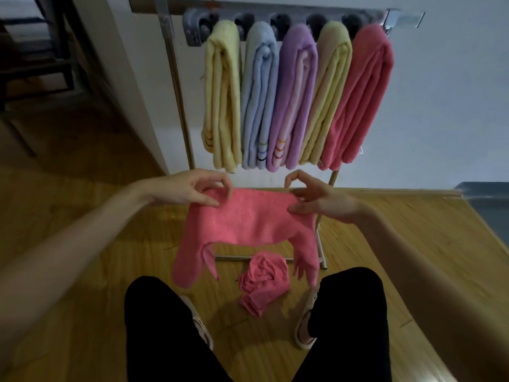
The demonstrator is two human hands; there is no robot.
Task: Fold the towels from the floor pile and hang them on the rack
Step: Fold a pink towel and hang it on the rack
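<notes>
A pink towel hangs spread between my hands at waist height, its two ends drooping toward the floor. My left hand pinches its upper left corner. My right hand pinches the upper right corner. Below it, a crumpled pink towel lies on the wooden floor between my feet. Ahead stands the rack with several folded towels over its top bar: yellow, blue, purple, another yellow and a coral-pink one.
A white wall rises behind the rack. The rack's base bar runs across the floor near the crumpled towel. Dark furniture stands at the far left. My legs in black trousers and pale slippers fill the bottom.
</notes>
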